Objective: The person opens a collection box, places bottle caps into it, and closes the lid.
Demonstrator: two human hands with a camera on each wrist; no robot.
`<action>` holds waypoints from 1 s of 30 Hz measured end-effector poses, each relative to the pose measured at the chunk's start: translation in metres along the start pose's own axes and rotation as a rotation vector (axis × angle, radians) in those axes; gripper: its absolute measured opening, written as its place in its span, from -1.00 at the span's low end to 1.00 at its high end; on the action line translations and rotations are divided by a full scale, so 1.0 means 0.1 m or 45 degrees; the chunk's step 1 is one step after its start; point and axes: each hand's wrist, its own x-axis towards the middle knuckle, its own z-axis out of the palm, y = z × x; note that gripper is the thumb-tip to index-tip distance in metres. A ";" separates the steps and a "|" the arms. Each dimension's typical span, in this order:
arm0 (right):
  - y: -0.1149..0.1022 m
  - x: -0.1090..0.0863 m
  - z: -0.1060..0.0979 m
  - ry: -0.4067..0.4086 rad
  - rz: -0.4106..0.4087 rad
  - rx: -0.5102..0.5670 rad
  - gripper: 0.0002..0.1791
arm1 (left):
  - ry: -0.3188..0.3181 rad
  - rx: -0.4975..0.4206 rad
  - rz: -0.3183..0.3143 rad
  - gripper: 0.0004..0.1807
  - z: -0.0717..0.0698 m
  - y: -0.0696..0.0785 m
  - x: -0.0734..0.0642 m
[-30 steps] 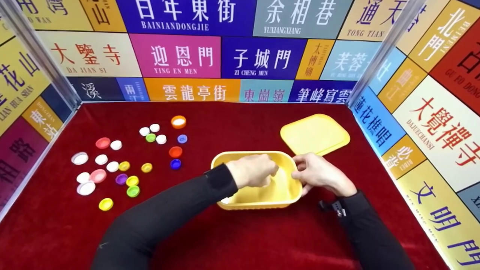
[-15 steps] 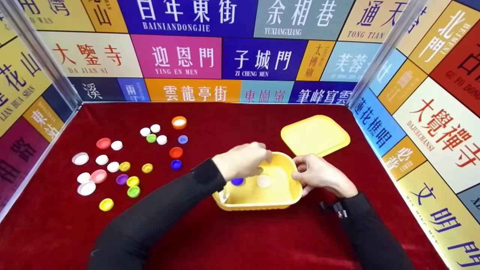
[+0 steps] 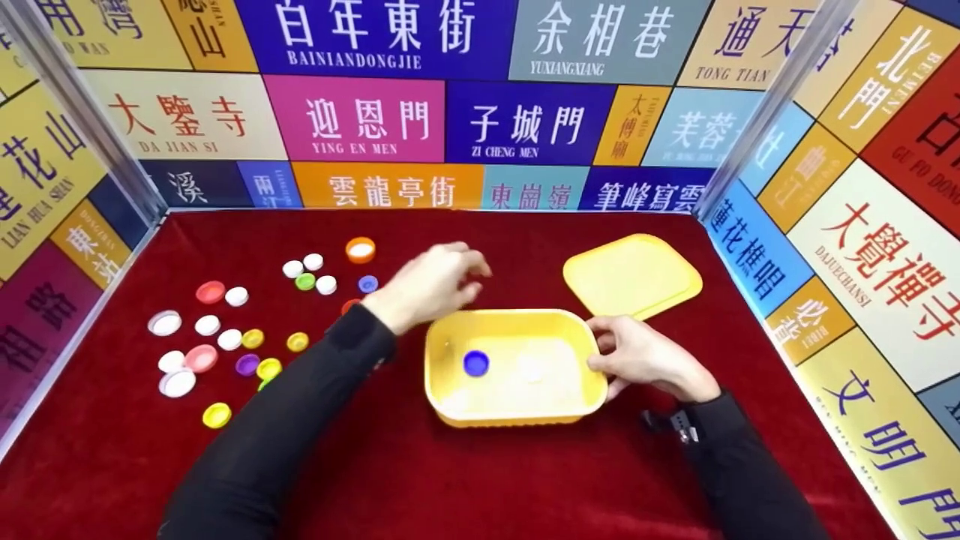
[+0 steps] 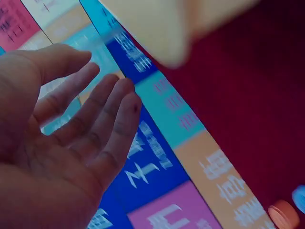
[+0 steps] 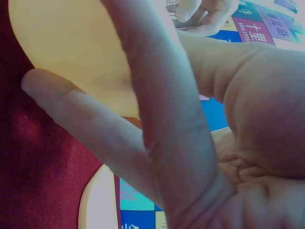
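Note:
A yellow plastic container (image 3: 517, 416) stands on the red cloth in front of me in the head view, with a blue bottle cap (image 3: 476, 363) on its floor. My right hand (image 3: 651, 358) grips the container's right end, thumb at the rim and fingers along the outer wall. My left hand (image 3: 435, 283) is in the air past the container's back left corner. In the left wrist view its fingers (image 4: 114, 119) are loosely bent with nothing between them. Left of that arm lie many bottle caps, among them white (image 3: 208, 325), yellow (image 3: 217, 415) and purple (image 3: 247, 365) ones.
A yellow lid (image 3: 634, 274) lies on the cloth behind my right hand. At the back left stands an orange cap (image 3: 361, 250) near a light blue one (image 3: 367, 283). Printed panels (image 3: 352, 116) wall in the table at the back and both sides.
My left hand has risen out of the container and moved back and left, and the blue cap inside is now uncovered. My right hand keeps its hold on the container's end.

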 end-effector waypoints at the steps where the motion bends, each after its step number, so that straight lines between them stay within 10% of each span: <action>1: 0.01 -0.01 0.00 0.003 0.003 0.000 -0.41 | 0.016 -0.008 -0.029 -0.73 -0.01 -0.07 -0.01; 14: 0.00 0.00 0.02 0.025 -0.003 0.000 -0.40 | 0.086 0.015 -0.408 -0.56 -0.25 -0.93 -0.19; 30: -0.03 -0.01 0.05 0.047 0.009 -0.030 -0.37 | 0.036 0.095 -0.641 -0.41 -0.28 -1.59 -0.38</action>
